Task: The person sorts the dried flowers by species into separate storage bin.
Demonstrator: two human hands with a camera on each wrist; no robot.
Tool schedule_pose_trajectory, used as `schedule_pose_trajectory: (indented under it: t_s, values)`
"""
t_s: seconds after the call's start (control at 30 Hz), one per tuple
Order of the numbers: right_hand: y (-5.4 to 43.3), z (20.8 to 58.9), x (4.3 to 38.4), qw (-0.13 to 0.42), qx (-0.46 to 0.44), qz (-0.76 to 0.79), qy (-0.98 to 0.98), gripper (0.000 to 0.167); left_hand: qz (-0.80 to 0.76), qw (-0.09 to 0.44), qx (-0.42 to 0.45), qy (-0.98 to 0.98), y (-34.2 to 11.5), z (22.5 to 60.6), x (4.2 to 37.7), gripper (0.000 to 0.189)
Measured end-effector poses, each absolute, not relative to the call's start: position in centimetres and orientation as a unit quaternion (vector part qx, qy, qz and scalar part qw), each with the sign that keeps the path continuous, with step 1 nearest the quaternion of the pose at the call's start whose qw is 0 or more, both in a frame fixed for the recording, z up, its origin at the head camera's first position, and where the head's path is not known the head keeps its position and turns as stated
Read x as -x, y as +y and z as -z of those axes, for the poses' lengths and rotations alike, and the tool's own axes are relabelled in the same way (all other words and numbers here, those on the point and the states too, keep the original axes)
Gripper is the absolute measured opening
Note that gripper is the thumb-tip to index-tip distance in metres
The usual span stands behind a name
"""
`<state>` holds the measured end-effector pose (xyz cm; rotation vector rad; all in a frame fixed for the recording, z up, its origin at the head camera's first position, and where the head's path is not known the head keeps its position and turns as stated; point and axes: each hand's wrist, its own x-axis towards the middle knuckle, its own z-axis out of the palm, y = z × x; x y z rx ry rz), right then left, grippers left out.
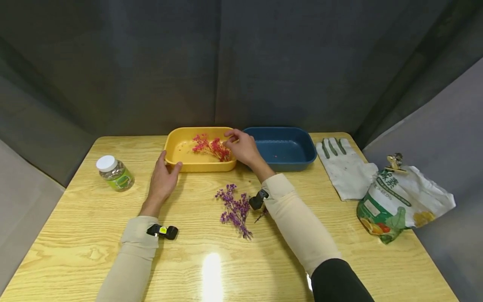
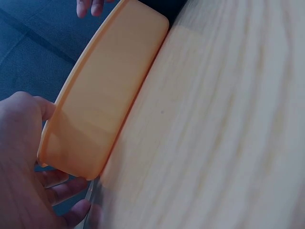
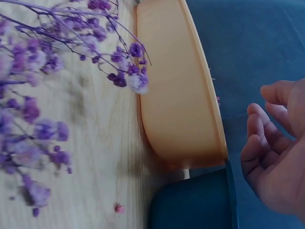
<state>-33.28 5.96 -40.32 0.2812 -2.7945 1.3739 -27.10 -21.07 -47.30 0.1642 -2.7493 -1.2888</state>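
Observation:
My left hand [image 1: 164,180] grips the near left corner of a yellow plastic tray [image 1: 200,167], with the thumb at its rim and the fingers round its end wall. A bunch of dried red flowers [image 1: 219,150] lies in the right half of that tray. Over the tray's right end hovers my right hand [image 1: 244,147], its fingers loosely bent with nothing between them in the right wrist view. Dried purple flowers [image 1: 236,209] lie on the table in front of the trays, partly hidden by the right wrist.
A dark blue tray [image 1: 292,166] stands right of the yellow one. A white-capped jar [image 1: 116,174] is at the left. On the right are white work gloves [image 1: 345,172] and a clipped green-and-white bag [image 1: 392,205]. A dark curtain [image 1: 158,67] hangs behind the table.

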Motion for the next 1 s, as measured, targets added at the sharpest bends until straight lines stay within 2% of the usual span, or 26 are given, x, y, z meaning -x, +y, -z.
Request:
schedule_pose_trajectory:
  t_s: [0.63, 1.0]
  values:
    - [8.3, 41.1, 29.2, 0.035, -0.111, -0.465, -0.878, 0.021, 0.421, 0.046, -0.057, -0.904, -21.4, 47.0, 26.9, 0.083]
    - [8.4, 42.0, 29.1, 0.039, -0.101, -0.457, -0.883, 0.020, 0.417, 0.043, -0.060, -0.906, -21.4, 47.0, 26.9, 0.083]
